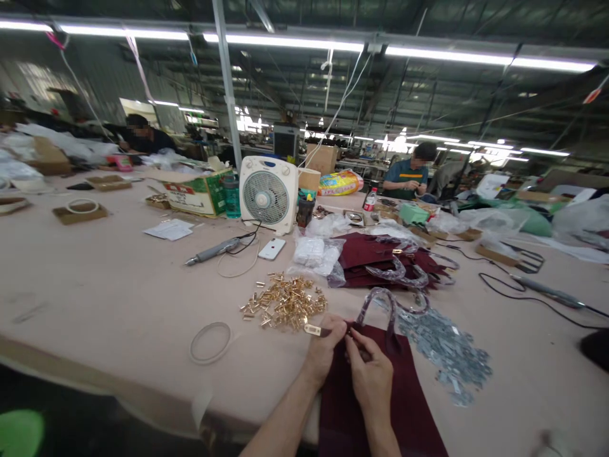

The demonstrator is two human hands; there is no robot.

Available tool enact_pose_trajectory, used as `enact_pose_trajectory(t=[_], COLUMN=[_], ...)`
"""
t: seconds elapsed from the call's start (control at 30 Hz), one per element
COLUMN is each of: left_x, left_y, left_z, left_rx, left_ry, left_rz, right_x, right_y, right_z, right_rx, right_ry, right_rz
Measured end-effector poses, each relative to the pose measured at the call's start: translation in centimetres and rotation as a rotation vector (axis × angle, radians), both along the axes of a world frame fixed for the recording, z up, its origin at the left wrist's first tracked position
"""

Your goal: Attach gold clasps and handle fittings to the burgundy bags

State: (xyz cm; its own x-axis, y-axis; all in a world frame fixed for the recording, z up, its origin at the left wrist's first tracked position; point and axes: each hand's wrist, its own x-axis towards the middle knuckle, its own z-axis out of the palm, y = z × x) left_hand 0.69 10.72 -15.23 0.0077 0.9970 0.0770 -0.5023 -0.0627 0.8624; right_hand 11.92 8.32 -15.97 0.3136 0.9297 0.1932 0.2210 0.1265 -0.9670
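Observation:
A dark red bag panel [375, 412] with a plastic-wrapped handle [378, 298] lies before me, reaching past the near edge of the view. My left hand [322, 350] is closed on a short dark red strap [328, 331] with a gold metal plate [313, 329] at its end. Close beside it, my right hand [372, 374] pinches at the strap's other side near the handle; what its fingertips hold is too small to make out. Just beyond my left hand is a heap of gold metal fittings [285, 301]. Flat grey metal pieces [450, 349] are spread right of the panel.
More dark red bag pieces [366, 257] are stacked behind the handle. Electric screwdrivers lie left [212, 251] and right [547, 291], with trailing cords. A white phone [272, 249], a box fan [269, 193] and a tape ring [210, 343] are on the table. Two people work farther back.

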Motion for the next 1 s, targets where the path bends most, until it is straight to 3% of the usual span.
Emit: enact_pose_trajectory(t=[0.1,0.3,0.5,0.7,0.77,0.87,0.93,1.0], left_x=[0.2,0.2,0.5,-0.2,-1.1,-2.3,-2.9,-3.2], left_y=[-0.2,-0.8,-0.9,-1.6,-2.7,-4.8,-6.0,-6.7], left_z=[0.0,0.6,0.5,1.0,1.1,0.9,0.6,0.6], left_rx=[0.004,0.023,-0.011,-0.017,0.005,0.019,0.013,0.034], left_ry=[0.038,0.086,0.158,0.385,0.545,0.97,1.164,1.235], left_rz=[0.018,0.085,0.102,0.243,0.284,0.305,0.293,0.295], right_x=[0.1,1.5,2.3,2.9,3.4,4.0,3.7,2.8], right_y=[-0.1,0.3,0.5,0.3,0.4,1.0,1.6,2.5], right_z=[-0.3,-0.9,-0.7,-0.5,-0.8,-0.8,0.0,1.2], right_rx=[-0.039,-0.09,-0.129,-0.055,0.001,0.088,0.13,0.156], right_ry=[0.036,0.228,0.272,0.313,0.448,0.59,0.593,0.536], right_rz=[-0.017,0.118,0.189,0.077,0.007,-0.055,-0.063,-0.035])
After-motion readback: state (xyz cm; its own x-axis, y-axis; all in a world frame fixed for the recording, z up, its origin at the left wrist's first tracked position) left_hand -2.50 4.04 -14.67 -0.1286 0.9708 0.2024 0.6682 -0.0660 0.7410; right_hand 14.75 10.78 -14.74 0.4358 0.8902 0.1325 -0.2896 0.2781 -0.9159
